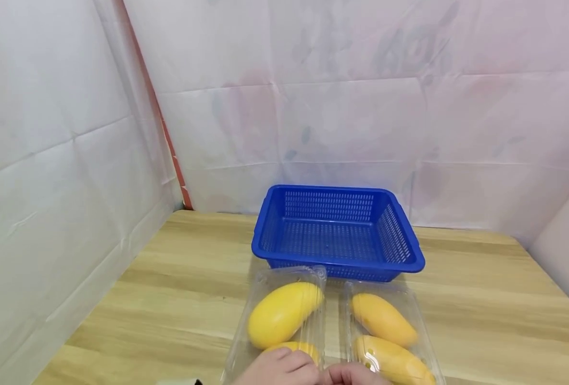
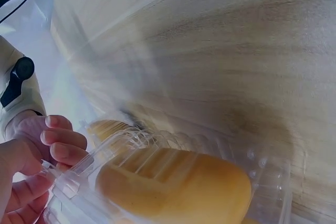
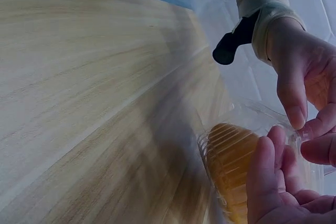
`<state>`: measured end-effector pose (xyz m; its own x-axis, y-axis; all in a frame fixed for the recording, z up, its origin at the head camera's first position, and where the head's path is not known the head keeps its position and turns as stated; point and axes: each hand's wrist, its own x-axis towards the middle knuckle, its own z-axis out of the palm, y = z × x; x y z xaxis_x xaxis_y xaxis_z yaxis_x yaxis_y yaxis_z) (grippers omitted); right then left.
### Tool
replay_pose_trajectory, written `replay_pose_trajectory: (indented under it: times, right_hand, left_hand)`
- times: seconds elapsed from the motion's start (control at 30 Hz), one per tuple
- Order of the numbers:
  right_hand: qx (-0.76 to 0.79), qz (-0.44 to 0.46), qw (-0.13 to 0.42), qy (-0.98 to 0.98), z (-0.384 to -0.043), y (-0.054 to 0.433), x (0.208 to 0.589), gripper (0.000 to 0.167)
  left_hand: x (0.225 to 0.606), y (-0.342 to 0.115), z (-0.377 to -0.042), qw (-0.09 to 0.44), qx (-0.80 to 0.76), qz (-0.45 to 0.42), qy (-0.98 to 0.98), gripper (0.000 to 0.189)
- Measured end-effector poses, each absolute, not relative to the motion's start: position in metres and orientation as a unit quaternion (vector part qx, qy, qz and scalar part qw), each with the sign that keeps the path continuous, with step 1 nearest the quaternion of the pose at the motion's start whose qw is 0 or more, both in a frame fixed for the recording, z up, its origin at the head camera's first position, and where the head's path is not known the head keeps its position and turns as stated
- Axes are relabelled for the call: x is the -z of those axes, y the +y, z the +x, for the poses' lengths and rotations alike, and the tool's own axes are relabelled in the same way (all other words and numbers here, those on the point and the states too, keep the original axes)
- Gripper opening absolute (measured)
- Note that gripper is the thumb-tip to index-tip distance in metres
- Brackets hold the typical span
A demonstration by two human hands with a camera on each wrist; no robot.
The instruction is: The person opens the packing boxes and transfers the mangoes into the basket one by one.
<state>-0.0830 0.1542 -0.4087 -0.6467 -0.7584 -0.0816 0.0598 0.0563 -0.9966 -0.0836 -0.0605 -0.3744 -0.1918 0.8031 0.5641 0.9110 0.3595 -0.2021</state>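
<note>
Two yellow mangoes, the upper one [image 1: 286,314] fully in sight, lie inside a clear plastic clamshell box [image 1: 241,342]. At that box's near right edge my hands meet, low in the head view. My left hand [image 1: 284,368] pinches the rim between thumb and finger, as the left wrist view shows. My right hand [image 1: 353,374] holds the same edge with bent fingers; its exact grip is partly hidden. A mango [image 2: 178,184] shows through the ribbed plastic in the left wrist view. A second clamshell box [image 1: 423,315] with two orange-yellow mangoes stands to the right.
A blue perforated basket [image 1: 325,240] stands behind both boxes with nothing in it. The boxes rest on a wood-grain table [image 1: 169,299]. White sheeting [image 1: 337,123] encloses the back and sides.
</note>
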Motion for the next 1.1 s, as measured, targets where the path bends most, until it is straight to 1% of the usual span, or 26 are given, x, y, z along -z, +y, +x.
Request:
replay_pose_trajectory:
  times: [0.1,0.13,0.2,0.27,0.33,0.4,0.53,0.67,0.9,1.0,1.1]
  right_hand:
    - [0.645,-0.265,0.348,0.627,-0.084,0.156,0.402,0.038]
    - [0.651,-0.262,0.354,0.618,-0.084,0.156,0.400,0.040]
    - [0.660,-0.261,0.365,0.603,-0.084,0.157,0.396,0.043]
    - [0.667,-0.259,0.372,0.591,-0.085,0.156,0.394,0.042]
    - [0.668,-0.260,0.370,0.591,-0.085,0.156,0.391,0.040]
    - [0.665,-0.256,0.362,0.601,-0.084,0.155,0.390,0.037]
    - [0.653,-0.248,0.348,0.625,-0.083,0.155,0.385,0.032]
    - [0.649,-0.251,0.343,0.631,-0.082,0.153,0.383,0.028]
    - [0.656,-0.216,0.357,0.629,-0.078,0.153,0.386,0.033]
    - [0.661,-0.218,0.364,0.618,-0.077,0.153,0.388,0.033]
    - [0.663,-0.229,0.360,0.616,-0.076,0.152,0.391,0.033]
  left_hand:
    - [0.373,-0.060,-0.087,0.300,0.127,-0.566,-0.758,0.004]
    - [0.372,-0.060,-0.088,0.304,0.126,-0.573,-0.751,0.006]
    - [0.370,-0.061,-0.091,0.326,0.106,-0.587,-0.733,0.013]
    - [0.369,-0.062,-0.095,0.352,0.077,-0.600,-0.715,0.022]
    - [0.367,-0.063,-0.098,0.367,0.052,-0.615,-0.696,0.027]
    - [0.366,-0.064,-0.100,0.357,0.061,-0.630,-0.687,0.026]
    - [0.363,-0.065,-0.102,0.324,0.094,-0.653,-0.678,0.019]
    - [0.363,-0.064,-0.099,0.303,0.113,-0.649,-0.689,0.016]
    - [0.365,-0.065,-0.088,0.255,0.133,-0.619,-0.731,0.005]
    - [0.366,-0.067,-0.084,0.228,0.143,-0.611,-0.745,0.006]
    - [0.367,-0.068,-0.081,0.206,0.159,-0.604,-0.754,0.007]
